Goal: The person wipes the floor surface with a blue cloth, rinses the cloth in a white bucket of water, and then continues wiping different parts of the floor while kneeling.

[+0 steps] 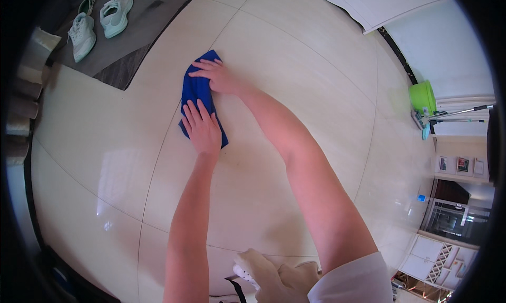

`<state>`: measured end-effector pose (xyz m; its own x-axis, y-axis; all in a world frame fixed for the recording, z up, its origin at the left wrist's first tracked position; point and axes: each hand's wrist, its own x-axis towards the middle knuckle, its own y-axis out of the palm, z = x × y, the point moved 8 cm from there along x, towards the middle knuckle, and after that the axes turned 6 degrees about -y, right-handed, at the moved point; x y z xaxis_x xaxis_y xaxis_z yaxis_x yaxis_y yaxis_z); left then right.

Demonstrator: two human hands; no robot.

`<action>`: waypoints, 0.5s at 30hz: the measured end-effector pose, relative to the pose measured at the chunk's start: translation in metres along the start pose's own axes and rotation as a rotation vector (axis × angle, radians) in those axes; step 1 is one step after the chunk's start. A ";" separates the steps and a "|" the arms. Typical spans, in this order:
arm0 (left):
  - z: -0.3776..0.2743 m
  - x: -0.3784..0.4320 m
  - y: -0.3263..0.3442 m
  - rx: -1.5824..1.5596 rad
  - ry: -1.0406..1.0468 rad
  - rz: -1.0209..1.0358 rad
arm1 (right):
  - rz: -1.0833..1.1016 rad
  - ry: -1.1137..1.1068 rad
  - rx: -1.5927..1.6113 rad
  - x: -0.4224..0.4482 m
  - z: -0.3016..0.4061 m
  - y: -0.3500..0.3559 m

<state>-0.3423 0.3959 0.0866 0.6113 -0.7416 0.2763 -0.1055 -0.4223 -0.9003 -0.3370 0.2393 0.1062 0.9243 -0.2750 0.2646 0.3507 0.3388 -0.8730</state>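
Observation:
A folded blue cloth (196, 90) lies flat in a long strip on the glossy cream tile floor (253, 176). My left hand (202, 128) rests palm down on its nearer half, fingers stretched toward the far end. Across the cloth's far half lies my right hand (216, 76), reaching in from the right with its fingers spread. Neither hand has its fingers curled around the fabric. Small dark specks (225, 152) dot the tile just below the cloth's near end.
White sneakers (83, 38) stand on a grey mat (140, 26) at upper left. Along the right are a lime-green bucket (422, 96) and a mop (454, 114) by the wall. A white furniture panel (379, 4) borders the upper right. My bent knee (292, 279) shows below.

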 end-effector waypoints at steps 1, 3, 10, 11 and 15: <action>0.004 0.002 -0.001 0.001 0.014 -0.005 | -0.013 -0.011 0.001 0.003 0.005 -0.002; 0.009 0.003 -0.002 0.004 0.043 -0.009 | 0.010 0.008 -0.032 0.002 0.006 -0.002; 0.014 0.007 -0.001 0.076 0.121 -0.026 | 0.025 0.074 -0.047 -0.004 -0.008 0.002; 0.016 0.007 0.000 0.074 0.134 -0.022 | 0.018 0.097 -0.041 -0.007 -0.007 0.003; 0.021 0.010 0.002 0.038 0.191 0.046 | -0.017 0.215 -0.027 -0.023 -0.015 0.001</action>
<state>-0.3199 0.3983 0.0811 0.4466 -0.8463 0.2904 -0.0979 -0.3688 -0.9243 -0.3605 0.2329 0.0930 0.8640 -0.4669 0.1883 0.3589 0.3089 -0.8808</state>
